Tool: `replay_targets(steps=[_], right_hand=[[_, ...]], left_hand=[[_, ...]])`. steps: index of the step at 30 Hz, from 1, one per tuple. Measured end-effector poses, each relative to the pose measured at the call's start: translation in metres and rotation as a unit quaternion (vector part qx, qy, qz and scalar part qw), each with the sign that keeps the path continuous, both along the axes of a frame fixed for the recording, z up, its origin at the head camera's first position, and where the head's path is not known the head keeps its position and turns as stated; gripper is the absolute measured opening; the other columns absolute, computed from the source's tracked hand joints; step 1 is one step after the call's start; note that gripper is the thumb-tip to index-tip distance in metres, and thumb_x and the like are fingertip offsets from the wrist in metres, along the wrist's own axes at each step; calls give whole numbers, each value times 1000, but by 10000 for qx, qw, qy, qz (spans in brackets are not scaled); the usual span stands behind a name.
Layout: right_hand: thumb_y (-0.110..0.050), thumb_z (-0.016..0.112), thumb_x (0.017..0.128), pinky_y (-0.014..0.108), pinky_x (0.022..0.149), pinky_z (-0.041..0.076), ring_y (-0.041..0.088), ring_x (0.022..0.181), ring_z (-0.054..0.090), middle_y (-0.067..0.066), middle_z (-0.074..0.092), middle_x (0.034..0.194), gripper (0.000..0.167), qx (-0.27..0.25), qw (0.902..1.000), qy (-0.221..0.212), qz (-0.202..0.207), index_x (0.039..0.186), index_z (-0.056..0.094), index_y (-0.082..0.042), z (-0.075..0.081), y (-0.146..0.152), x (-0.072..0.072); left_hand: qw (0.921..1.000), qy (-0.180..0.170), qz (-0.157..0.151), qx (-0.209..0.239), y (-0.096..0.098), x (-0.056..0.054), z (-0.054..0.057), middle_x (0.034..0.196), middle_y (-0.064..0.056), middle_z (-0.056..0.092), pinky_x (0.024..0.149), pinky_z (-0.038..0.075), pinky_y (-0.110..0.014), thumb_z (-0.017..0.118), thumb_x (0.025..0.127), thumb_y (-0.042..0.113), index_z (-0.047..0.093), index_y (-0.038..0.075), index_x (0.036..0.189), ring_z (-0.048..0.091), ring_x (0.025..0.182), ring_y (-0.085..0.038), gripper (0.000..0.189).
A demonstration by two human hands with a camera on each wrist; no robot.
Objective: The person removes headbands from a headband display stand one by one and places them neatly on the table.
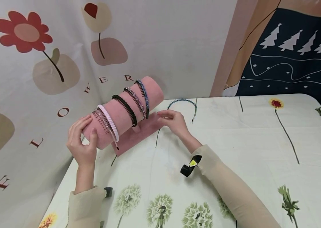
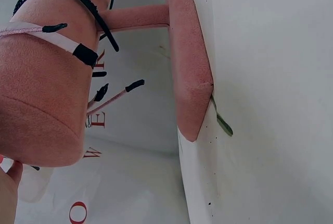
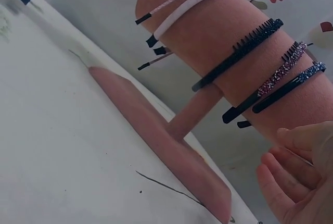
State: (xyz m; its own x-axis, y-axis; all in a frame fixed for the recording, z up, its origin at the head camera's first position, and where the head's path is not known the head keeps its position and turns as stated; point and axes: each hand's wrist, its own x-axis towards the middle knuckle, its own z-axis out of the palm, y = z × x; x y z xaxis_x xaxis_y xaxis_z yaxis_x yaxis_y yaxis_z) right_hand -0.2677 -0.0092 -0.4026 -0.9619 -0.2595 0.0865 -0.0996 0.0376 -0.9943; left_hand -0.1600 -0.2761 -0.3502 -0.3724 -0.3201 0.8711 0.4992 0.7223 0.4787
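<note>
A pink plush headband stand (image 1: 154, 90) rests on the table, its padded roll held above a flat base (image 1: 133, 141) by a short post (image 2: 138, 17). Round the roll sit several headbands: a pale lilac one (image 1: 110, 122), a thin pink toothed one (image 3: 179, 4), a black one (image 1: 126, 107), a purple glitter one (image 1: 136, 99) and a blue glitter one (image 1: 144, 95). My left hand (image 1: 82, 142) grips the roll's near left end. By the base's right end is my right hand (image 1: 176, 122), fingers loosely bent around nothing; whether it touches the stand I cannot tell.
A blue toothed headband (image 1: 182, 100) lies on the table behind my right hand. The white cloth (image 1: 234, 142) has printed flowers. A hanging sheet with printed flowers and letters (image 1: 163, 47) rises behind, and a dark tree-patterned cloth (image 1: 294, 72) is at the right.
</note>
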Motion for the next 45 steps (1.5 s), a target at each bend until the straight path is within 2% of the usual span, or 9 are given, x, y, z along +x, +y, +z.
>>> replay_targets(steps=[4,11,18,29,34,40,45], right_hand=[[-9,71,89,31,93,58,29,115,68,16,71,123,36,-13,9999,100,76,124,67,0,0,-3,1],[-10,72,88,31,94,57,28,115,69,14,70,125,37,38,9999,146,63,124,67,-1,4,-10,4],[-7,73,87,32,94,57,29,109,71,18,72,120,35,-108,9997,182,100,121,68,-1,10,-20,5],[-9,76,85,28,85,59,27,97,73,15,75,108,23,148,9978,583,-266,107,69,-2,14,-32,6],[-9,75,85,27,85,59,23,95,72,13,74,105,20,191,9972,620,-383,103,68,-3,14,-36,7],[-6,73,86,23,77,58,18,84,69,13,74,97,15,149,9955,790,-511,100,67,-3,12,-38,5],[-10,70,90,25,81,56,20,89,66,12,73,99,14,383,9929,978,-553,102,68,-3,13,-34,4]], left_hand=[[10000,-18,20,22,-2,-1,-2,108,-26,72,108,44,-30,62,80,21,73,-7,102,66,114,-32,37],[10000,-45,34,49,-5,-3,-5,109,-26,72,108,44,-30,62,80,22,73,-6,103,64,113,-38,38],[10000,-50,70,45,-11,-7,-12,109,-24,73,109,44,-31,63,81,24,74,-5,103,65,114,-30,38],[9999,-117,94,26,-16,-9,-16,111,-21,74,109,43,-32,64,81,26,74,-2,105,65,117,-20,38],[9999,-76,96,9,-17,-9,-17,110,-21,74,109,44,-31,64,81,27,75,-2,104,65,116,-25,39],[10000,-56,70,17,-17,-10,-18,111,-20,74,109,44,-31,64,81,27,75,-1,104,65,115,-28,38],[9999,-87,86,32,-19,-11,-19,111,-20,74,109,44,-32,64,81,28,75,-1,105,65,116,-27,39]])
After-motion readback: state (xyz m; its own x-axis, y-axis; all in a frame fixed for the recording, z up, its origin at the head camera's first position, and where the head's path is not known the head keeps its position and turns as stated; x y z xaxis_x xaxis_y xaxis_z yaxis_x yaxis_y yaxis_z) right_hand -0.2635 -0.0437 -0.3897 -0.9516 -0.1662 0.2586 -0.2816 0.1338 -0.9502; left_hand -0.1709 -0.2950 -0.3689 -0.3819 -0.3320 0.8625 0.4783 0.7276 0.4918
